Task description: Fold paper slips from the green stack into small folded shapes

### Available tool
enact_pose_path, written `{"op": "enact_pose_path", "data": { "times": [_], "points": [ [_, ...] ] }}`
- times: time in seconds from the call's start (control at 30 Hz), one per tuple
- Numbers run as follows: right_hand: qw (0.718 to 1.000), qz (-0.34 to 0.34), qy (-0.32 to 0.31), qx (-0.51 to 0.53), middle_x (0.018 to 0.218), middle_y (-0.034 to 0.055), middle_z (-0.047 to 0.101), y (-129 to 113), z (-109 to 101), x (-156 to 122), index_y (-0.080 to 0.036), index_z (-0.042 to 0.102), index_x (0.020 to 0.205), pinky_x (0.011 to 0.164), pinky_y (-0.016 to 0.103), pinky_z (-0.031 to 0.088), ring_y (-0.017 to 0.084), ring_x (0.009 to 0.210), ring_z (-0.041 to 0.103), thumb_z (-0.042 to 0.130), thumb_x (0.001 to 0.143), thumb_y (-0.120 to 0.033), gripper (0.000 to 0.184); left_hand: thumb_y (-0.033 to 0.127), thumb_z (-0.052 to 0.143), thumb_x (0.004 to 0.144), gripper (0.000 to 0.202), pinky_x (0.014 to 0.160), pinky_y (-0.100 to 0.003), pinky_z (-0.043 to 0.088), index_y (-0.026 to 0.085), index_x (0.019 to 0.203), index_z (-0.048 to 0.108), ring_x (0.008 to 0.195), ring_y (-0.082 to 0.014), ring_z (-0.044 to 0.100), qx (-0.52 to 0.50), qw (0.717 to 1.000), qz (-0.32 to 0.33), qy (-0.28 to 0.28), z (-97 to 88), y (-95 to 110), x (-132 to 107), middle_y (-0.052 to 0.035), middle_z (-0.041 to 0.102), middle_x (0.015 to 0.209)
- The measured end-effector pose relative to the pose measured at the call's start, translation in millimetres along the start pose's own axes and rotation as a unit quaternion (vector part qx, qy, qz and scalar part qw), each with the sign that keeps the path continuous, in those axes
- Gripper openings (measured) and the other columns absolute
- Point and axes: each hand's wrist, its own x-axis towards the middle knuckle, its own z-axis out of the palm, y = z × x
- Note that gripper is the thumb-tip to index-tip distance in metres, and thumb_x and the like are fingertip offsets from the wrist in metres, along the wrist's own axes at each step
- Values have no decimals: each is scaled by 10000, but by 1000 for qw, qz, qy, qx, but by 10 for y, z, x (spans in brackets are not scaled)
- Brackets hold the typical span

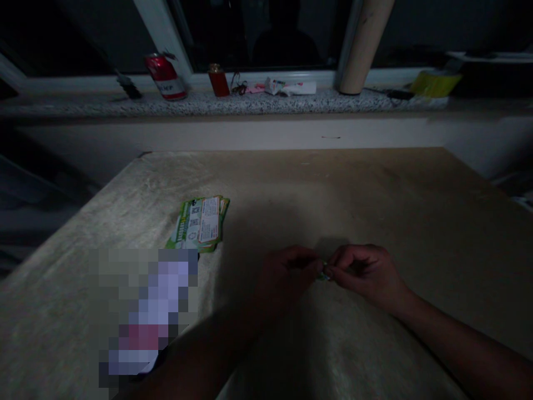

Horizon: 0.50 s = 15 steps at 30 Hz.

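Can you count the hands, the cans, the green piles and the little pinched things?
Hands: 2 (left hand, right hand)
Cans: 1 (red can)
Green piles: 1 (green pile on the table)
Little pinched things: 1 (small green thing)
Total: 5

Table (375, 194) with a dull beige, unevenly lit surface. At left lie overlapping flat green printed items (202, 222) and, just nearer the viewer, an elongated object (160, 297), obscured by pixelation.
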Motion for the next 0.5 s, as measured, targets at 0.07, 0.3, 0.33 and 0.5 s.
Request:
{"op": "enact_pose_path", "data": {
  "times": [0.07,0.3,0.33,0.5],
  "points": [
    [1000,0,-11,-7,625,22,717,9,2,-3,-183,656,628,517,215,506,117,545,643,792,802,-226,225,369,745,804,202,706,-286,532,173,849,752,761,-183,689,35,999,3,-2,-9,26,-4,-50,749,806],
    [999,9,-24,-22,622,25,715,35,7,-5,-186,659,622,492,228,485,122,536,625,803,800,-274,245,368,696,824,216,584,-246,445,161,809,751,642,-152,627,77,996,-27,-22,-28,13,37,-29,718,723],
    [999,13,-20,-21,625,27,714,36,8,-5,-187,658,622,493,231,485,124,538,622,806,798,-287,250,372,690,828,224,564,-241,426,158,806,752,622,-146,612,82,996,-34,-22,-30,0,44,-23,707,705],
    [998,55,5,28,653,25,713,16,0,8,-184,670,708,525,234,520,133,571,651,818,800,-322,223,392,655,863,271,538,-233,391,149,779,741,585,-129,564,78,996,-31,-19,-40,7,41,-8,666,659]
  ]
}}
